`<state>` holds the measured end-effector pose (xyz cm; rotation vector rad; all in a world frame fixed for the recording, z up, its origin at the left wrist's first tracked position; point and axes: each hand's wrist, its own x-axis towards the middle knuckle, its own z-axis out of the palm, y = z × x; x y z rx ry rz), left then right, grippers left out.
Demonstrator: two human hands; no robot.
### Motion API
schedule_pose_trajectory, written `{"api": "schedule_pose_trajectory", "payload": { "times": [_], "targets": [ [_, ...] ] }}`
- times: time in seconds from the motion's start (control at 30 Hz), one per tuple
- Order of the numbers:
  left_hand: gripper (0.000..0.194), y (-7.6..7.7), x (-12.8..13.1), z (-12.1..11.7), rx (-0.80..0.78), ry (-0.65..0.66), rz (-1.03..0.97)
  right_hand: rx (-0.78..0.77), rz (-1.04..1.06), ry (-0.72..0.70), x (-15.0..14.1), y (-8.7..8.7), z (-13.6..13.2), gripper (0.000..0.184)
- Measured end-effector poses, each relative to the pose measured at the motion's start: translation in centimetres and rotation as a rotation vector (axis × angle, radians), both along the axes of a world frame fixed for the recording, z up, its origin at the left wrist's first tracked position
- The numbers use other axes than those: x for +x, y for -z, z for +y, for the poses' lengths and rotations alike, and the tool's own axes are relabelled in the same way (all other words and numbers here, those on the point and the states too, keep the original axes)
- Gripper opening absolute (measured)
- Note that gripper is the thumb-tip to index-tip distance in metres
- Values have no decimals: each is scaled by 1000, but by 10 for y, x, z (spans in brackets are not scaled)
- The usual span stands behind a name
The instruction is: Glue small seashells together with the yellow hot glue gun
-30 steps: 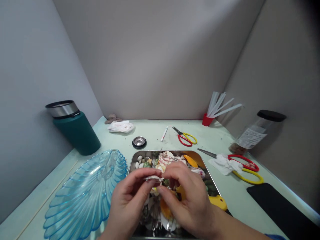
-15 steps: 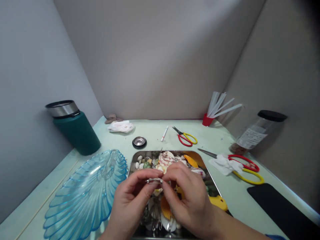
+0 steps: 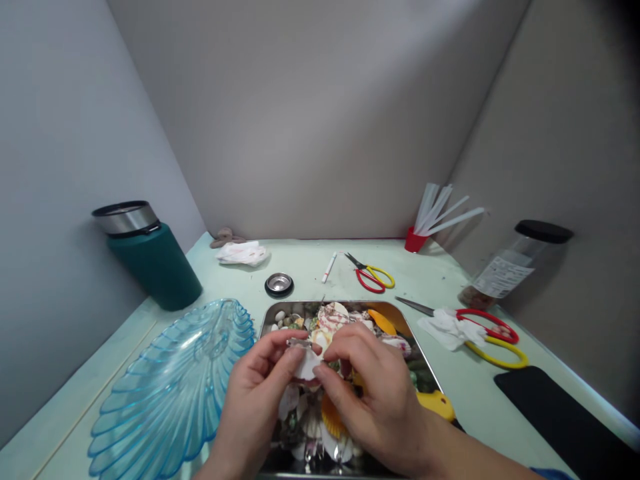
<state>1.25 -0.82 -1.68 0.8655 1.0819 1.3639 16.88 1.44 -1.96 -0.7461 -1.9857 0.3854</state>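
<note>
Left hand [image 3: 255,397], right hand [image 3: 380,393] bare; blue sleeve edge [image 3: 551,474].

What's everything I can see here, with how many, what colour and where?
bottle: 1, teal and silver, left
ribbed dish: 1, clear blue, front left
tray: 1, silver, centre
shells, pebbles: many, mixed, in tray
yellow object: 1, tray's right edge
round lid: 1, silver-black, behind tray
tissues: 2, white, back left and over large scissors
lump: 1, brown, back left
stick: 1, white, behind tray
scissors: 2, red-yellow handles, behind and right
cup: 1, red, back right
strips: several, white, in cup
jar: 1, clear, black lid, right
slab: 1, black, front right
table: 1, pale green, beneath
walls: 3, grey, around
thin piece: 1, white, between hands
hands: 2, left, right, above tray
</note>
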Motion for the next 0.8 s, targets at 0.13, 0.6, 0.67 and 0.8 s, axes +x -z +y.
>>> {"api": "schedule_pose_trajectory", "payload": {
  "times": [0.13, 0.6, 0.67, 0.8],
  "targets": [
    [23, 1, -1, 2, -31, 80, -67, 8, -6, -34, -1, -1, 0, 6],
    [46, 8, -3, -1, -65, 529, -412, -183, 100, -337, -1, -18, -2, 29],
    [49, 7, -4, 0, -75, 512, -396, -195, 149, -336, -2, -17, -2, 22],
    [39, 3, -3, 2, -137, 430, -289, -222, 181, -308, 0, -11, -1, 12]
  ]
}}
